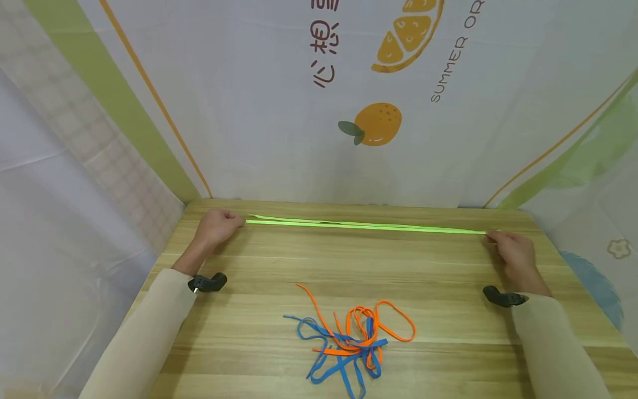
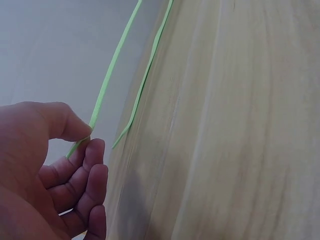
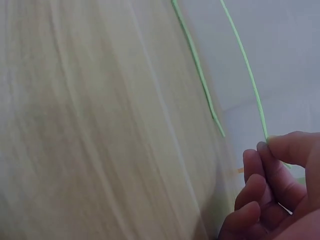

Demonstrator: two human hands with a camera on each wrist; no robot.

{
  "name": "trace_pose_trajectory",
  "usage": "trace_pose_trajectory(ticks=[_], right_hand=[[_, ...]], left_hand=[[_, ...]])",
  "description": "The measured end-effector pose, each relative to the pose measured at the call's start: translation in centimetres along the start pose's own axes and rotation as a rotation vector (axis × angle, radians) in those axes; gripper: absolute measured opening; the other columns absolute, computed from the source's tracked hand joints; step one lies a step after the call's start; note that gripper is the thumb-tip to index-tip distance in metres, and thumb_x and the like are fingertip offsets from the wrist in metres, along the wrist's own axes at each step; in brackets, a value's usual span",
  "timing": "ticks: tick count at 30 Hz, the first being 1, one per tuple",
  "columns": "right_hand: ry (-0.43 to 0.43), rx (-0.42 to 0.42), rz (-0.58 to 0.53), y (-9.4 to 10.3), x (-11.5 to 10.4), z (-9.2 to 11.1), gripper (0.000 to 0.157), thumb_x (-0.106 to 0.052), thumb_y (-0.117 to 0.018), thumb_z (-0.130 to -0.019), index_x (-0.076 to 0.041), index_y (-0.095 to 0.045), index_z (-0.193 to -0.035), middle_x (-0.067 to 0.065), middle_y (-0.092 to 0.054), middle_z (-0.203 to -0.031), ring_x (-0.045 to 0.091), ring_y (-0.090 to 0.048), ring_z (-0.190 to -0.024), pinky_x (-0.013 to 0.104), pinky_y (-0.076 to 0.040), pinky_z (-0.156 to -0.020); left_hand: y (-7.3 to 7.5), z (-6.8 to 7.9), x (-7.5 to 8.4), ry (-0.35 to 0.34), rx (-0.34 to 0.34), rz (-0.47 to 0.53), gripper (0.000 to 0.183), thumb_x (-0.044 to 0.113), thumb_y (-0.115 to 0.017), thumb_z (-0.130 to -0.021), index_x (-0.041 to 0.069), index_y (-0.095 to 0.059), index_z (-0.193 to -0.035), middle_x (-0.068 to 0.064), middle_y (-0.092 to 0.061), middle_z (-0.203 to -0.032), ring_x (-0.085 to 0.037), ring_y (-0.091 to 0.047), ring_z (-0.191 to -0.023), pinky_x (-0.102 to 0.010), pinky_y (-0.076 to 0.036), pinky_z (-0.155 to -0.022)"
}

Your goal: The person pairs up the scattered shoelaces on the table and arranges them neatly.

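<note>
A bright green shoelace (image 1: 289,223) is stretched nearly straight across the far part of the table. Its left end is pinched between thumb and index finger of my left hand (image 1: 217,227). My right hand (image 1: 515,254) pinches the other end the same way. Just behind it, a second green shoelace (image 2: 145,77) lies along the tabletop near the far edge, touched by neither hand. Both wrist views show the held lace raised above the wood, while the loose one rests flat with its tip short of my fingers.
An orange shoelace (image 1: 406,333) and a blue shoelace (image 1: 344,370) lie tangled near the front middle of the wooden table (image 1: 239,332). A white printed cloth (image 1: 279,138) hangs right behind the table, with more cloth at both sides.
</note>
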State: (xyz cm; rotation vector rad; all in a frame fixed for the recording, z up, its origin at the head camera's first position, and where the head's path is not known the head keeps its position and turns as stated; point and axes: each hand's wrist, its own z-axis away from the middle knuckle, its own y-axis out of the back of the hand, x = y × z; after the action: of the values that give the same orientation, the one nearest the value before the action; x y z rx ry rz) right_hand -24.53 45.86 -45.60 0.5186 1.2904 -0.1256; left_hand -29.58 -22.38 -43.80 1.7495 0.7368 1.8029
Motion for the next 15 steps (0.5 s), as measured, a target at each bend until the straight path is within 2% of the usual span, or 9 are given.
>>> trace_pose_trajectory(ticks=[4, 6, 9, 11, 13, 14, 15], right_hand=[[0.026, 0.034, 0.114, -0.3, 0.1, -0.5, 0.038, -0.026, -0.068, -0.106, -0.034, -0.075, -0.070, -0.023, -0.062, -0.074, 0.006, -0.045, -0.066, 0.024, -0.040, -0.058], [0.031, 0.051, 0.158, -0.5, 0.1, -0.7, 0.039, -0.028, -0.067, -0.106, -0.036, -0.073, -0.069, -0.022, -0.060, -0.072, 0.007, -0.046, -0.067, 0.024, -0.040, -0.058], [0.045, 0.084, 0.242, -0.8, 0.2, -1.0, 0.036, -0.031, -0.068, -0.105, -0.034, -0.072, -0.069, -0.019, -0.056, -0.068, 0.009, -0.048, -0.069, 0.026, -0.041, -0.058], [0.075, 0.101, 0.331, -1.0, 0.3, -1.1, 0.032, -0.033, -0.067, -0.105, -0.025, -0.077, -0.075, -0.016, -0.056, -0.070, 0.013, -0.049, -0.075, 0.028, -0.042, -0.061], [0.112, 0.111, 0.416, -1.2, 0.4, -1.1, 0.034, -0.034, -0.065, -0.106, -0.010, -0.080, -0.089, -0.007, -0.062, -0.075, 0.020, -0.053, -0.083, 0.030, -0.044, -0.065], [0.128, 0.111, 0.453, -1.3, 0.4, -1.1, 0.038, -0.035, -0.063, -0.107, -0.002, -0.080, -0.098, 0.000, -0.067, -0.082, 0.025, -0.055, -0.088, 0.031, -0.044, -0.068], [0.143, 0.110, 0.485, -1.4, 0.4, -1.0, 0.042, -0.035, -0.062, -0.107, 0.004, -0.078, -0.108, 0.008, -0.072, -0.091, 0.030, -0.058, -0.094, 0.033, -0.045, -0.070]], left_hand=[[0.2, -0.5, 0.1, 0.008, -0.018, -0.034, 0.037, 0.026, -0.065, -0.100, -0.004, -0.081, -0.114, -0.011, -0.073, -0.104, -0.020, -0.053, -0.082, -0.034, -0.043, -0.073], [0.3, -0.6, 0.1, 0.009, -0.025, -0.039, 0.038, 0.028, -0.065, -0.101, -0.004, -0.081, -0.114, -0.006, -0.071, -0.095, -0.019, -0.051, -0.079, -0.034, -0.042, -0.071], [0.4, -1.0, -0.1, 0.014, -0.042, -0.033, 0.034, 0.028, -0.066, -0.099, -0.003, -0.080, -0.101, 0.002, -0.056, -0.073, -0.018, -0.044, -0.069, -0.034, -0.038, -0.065], [0.5, -1.2, -0.2, 0.011, -0.052, -0.030, 0.031, 0.028, -0.067, -0.097, 0.000, -0.078, -0.090, 0.006, -0.050, -0.067, -0.017, -0.042, -0.066, -0.034, -0.037, -0.063], [0.4, -1.5, -0.5, 0.016, -0.066, -0.024, 0.030, 0.029, -0.068, -0.096, 0.005, -0.071, -0.078, 0.006, -0.045, -0.063, -0.018, -0.040, -0.063, -0.035, -0.036, -0.062], [0.2, -2.5, -1.9, -0.009, -0.078, 0.007, 0.032, 0.033, -0.069, -0.096, 0.010, -0.069, -0.073, 0.007, -0.044, -0.063, -0.017, -0.039, -0.062, -0.034, -0.035, -0.061], [0.1, -2.6, -2.1, -0.010, -0.086, 0.009, 0.033, 0.034, -0.069, -0.095, 0.012, -0.068, -0.070, 0.007, -0.044, -0.062, -0.017, -0.040, -0.062, -0.034, -0.035, -0.061]])
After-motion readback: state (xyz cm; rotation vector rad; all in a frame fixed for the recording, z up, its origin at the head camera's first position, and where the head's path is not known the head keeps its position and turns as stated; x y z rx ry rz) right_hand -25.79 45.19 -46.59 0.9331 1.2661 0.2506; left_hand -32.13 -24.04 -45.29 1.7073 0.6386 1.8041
